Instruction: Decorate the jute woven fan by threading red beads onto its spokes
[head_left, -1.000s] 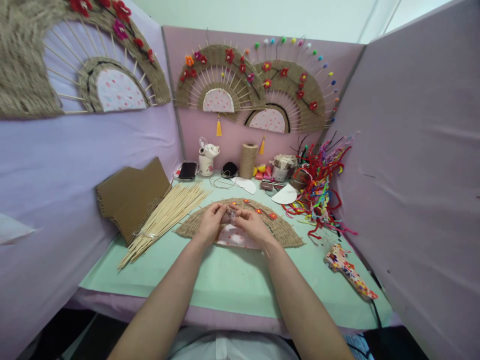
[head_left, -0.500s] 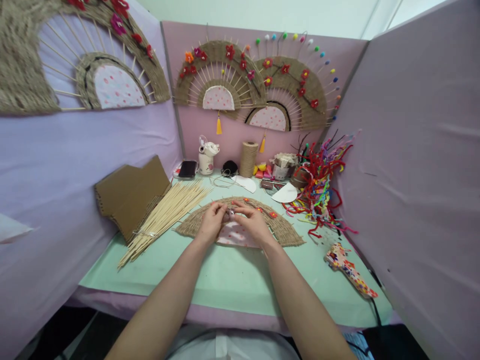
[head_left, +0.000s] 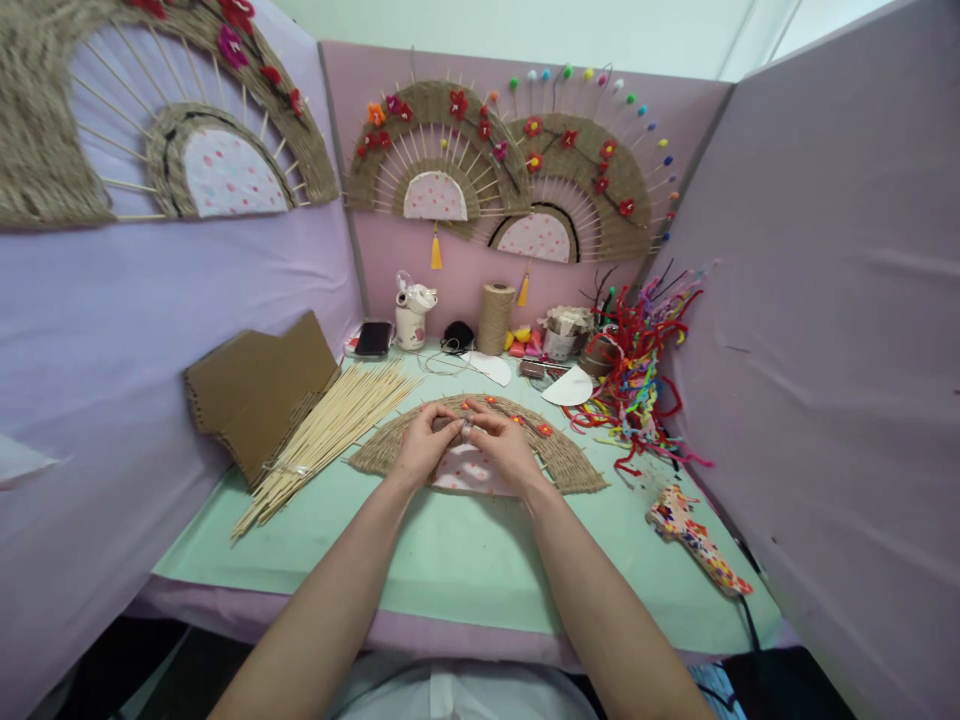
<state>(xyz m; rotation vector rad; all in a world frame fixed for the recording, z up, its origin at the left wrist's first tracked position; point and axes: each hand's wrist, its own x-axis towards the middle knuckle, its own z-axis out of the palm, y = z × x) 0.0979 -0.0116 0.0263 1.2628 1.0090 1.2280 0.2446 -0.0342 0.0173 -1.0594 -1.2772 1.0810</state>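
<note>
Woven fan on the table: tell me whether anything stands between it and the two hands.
Only the small shiny piece that the left hand and right hand hold over the woven fan. Nothing else visible intervenes: the sticks lie to the left, the flower-patterned tool to the right.

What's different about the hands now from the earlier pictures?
The left hand and right hand have brought their fingertips closer together at a small shiny thing, too small to name. The right hand's fingers, more spread half a second ago, have closed in. The fan, sticks and cardboard stayed put.
</note>
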